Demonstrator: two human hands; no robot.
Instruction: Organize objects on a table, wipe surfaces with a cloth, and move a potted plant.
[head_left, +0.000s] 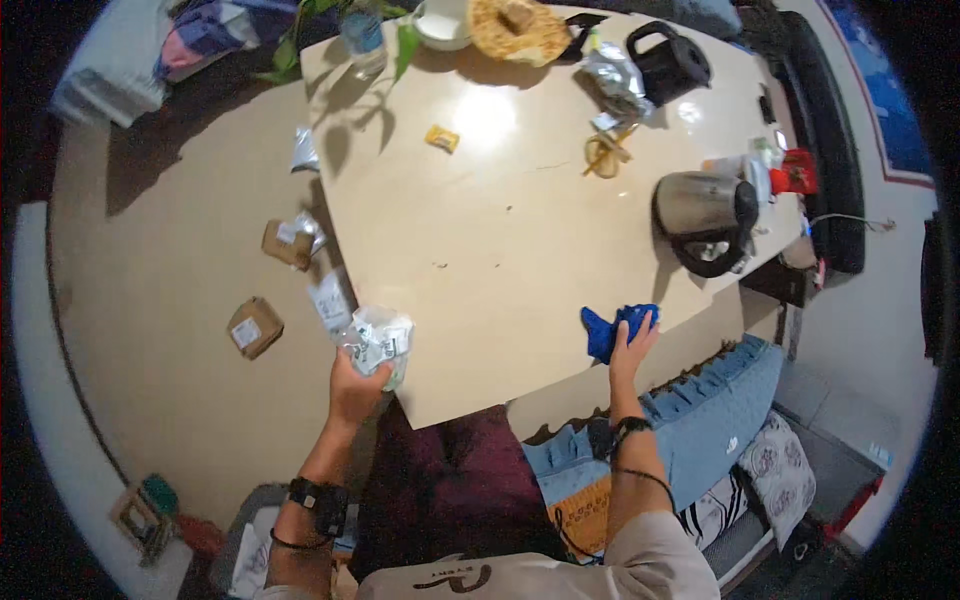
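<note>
My left hand (361, 390) grips a bunch of crumpled clear and white plastic packaging (382, 337) beside the left edge of the pale table (465, 322). Printed writing shows on the plastic. At the table's right front edge, my right hand (634, 346) holds a bunched blue cloth (600, 334) against the tabletop. Part of the cloth is covered by my fingers. Beyond the right hand stands a steel electric kettle (701, 202) with a black handle. A small yellow wrapped packet (442, 139) lies farther back on the table.
Cardboard boxes (255, 328) and silvery packets (304, 150) lie on the floor at left. Toward the table's back are a plant in a water bottle (364, 37), a white bowl (442, 22), flatbread (521, 30), a foil bag (616, 79) and a black jug (667, 64). A blue-covered sofa (712, 405) borders the right front.
</note>
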